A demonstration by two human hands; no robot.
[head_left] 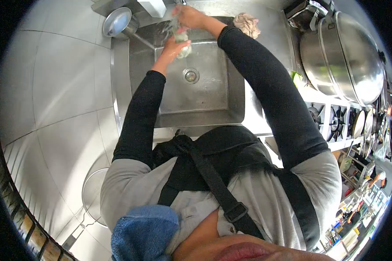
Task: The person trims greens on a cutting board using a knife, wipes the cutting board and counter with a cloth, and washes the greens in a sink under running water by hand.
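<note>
Over the upper left part of a steel sink (204, 98), my left hand (173, 47) is closed around a pale green, wet item (184, 50) that I cannot identify. My right hand (190, 17) is just above it, near the tap (179, 3), with water splashing around its fingers. Its fingers are bent, and blur and water hide whether they hold anything. The drain (190, 76) lies below both hands.
A crumpled beige cloth (247, 25) lies behind the sink to the right. A metal container (119, 22) stands at the back left. Large steel pots (344, 58) are at the right, above a stove (333, 119). A strainer (93, 191) hangs at the lower left.
</note>
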